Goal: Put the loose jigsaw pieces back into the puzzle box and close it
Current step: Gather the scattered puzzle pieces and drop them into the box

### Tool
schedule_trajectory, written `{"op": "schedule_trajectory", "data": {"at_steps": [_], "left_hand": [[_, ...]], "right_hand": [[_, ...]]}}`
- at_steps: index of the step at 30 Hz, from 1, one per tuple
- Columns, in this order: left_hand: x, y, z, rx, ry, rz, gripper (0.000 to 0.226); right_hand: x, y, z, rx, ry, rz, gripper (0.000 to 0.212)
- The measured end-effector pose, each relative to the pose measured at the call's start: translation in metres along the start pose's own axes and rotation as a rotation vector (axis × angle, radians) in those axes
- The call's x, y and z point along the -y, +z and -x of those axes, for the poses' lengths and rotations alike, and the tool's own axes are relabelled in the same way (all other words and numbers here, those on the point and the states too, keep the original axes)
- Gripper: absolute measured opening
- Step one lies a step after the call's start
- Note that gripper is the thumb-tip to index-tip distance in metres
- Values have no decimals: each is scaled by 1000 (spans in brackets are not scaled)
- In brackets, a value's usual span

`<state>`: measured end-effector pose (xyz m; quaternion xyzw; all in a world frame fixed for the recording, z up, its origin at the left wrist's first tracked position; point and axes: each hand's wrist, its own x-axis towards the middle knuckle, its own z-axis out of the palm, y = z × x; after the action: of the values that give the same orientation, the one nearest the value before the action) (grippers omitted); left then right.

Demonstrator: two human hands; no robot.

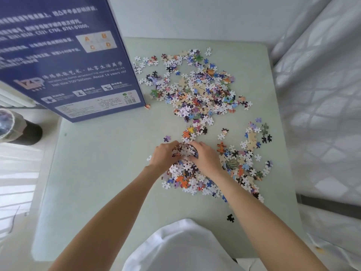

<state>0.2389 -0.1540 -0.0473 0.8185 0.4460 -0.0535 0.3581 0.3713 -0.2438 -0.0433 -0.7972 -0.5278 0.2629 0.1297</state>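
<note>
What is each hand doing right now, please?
Left hand: fingers curled, scooping a handful of jigsaw pieces together with the other hand.
Right hand: fingers curled round the same handful.

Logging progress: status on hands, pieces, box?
Both hands, left hand and right hand, scooping a clump of jigsaw pieces. Most pieces loose on table. Puzzle box at table's far left corner. Nothing blocking.

Pale green bench [101, 173], rounded corners, against a white wall [195, 14]. Right of it: white quilted mattress [322, 94], diamond stitching. Left, on the floor: dark round bin [25, 132] with clear liner. White garment [181, 249] at the bottom edge.
</note>
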Motion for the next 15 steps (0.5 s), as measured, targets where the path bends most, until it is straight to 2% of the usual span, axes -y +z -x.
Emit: {"op": "schedule_trajectory", "data": {"at_steps": [5, 8, 12, 15], "left_hand": [[11, -17, 8, -53, -10, 99, 44], [14, -31, 16, -112, 56, 146, 37], [20, -52, 28, -220, 127, 142, 29], [26, -63, 36, -271, 134, 138, 24]], "right_hand": [[8, -8, 7, -79, 111, -31, 47], [17, -17, 12, -124, 140, -56, 50], [33, -29, 21, -178, 120, -96, 52], [39, -31, 24, -143, 95, -64, 49]]}}
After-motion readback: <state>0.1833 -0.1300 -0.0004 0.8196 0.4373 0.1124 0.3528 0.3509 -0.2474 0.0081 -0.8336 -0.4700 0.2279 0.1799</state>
